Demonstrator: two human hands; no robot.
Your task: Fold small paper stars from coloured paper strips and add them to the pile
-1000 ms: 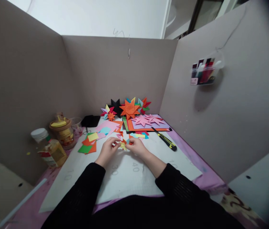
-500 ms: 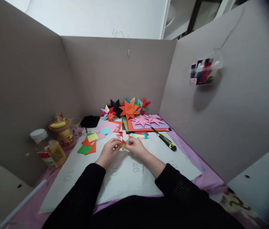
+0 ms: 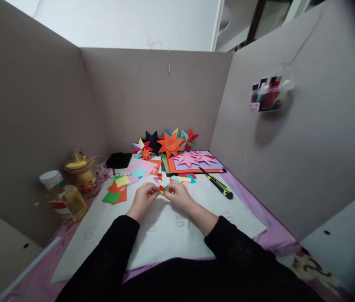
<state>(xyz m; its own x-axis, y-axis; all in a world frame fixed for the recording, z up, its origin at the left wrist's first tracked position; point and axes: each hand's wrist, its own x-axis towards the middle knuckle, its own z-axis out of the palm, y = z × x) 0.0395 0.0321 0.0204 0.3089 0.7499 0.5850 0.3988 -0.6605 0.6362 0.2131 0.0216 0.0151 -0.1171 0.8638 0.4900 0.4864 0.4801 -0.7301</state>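
Note:
Between my two hands is a small piece of folded paper (image 3: 162, 189) in orange, yellow and light blue, mostly covered by fingers. My left hand (image 3: 143, 200) pinches its left side, thumb and fingers curled together. From the right, my right hand (image 3: 182, 196) grips it, fingers bent around the edge. Just beyond the hands lie small cut pieces of coloured paper (image 3: 184, 179). To the left is a loose pile of paper squares (image 3: 114, 196) in green, orange and yellow. All of this is over a white board (image 3: 168, 239) with pencilled numbers.
A utility knife (image 3: 218, 186) lies at the right. Folded paper stars (image 3: 170, 144) lean at the back wall, and pink stars (image 3: 187, 159) rest on stacked coloured sheets. On the left stand a glue bottle (image 3: 70, 204), a lidded jar (image 3: 81, 174) and a clear cup (image 3: 100, 165). Grey panels enclose three sides.
The fingers have shifted slightly around the folded paper, with the left fingertips curling more. Less of its yellow part shows below the hands now. Everything else stays in place.

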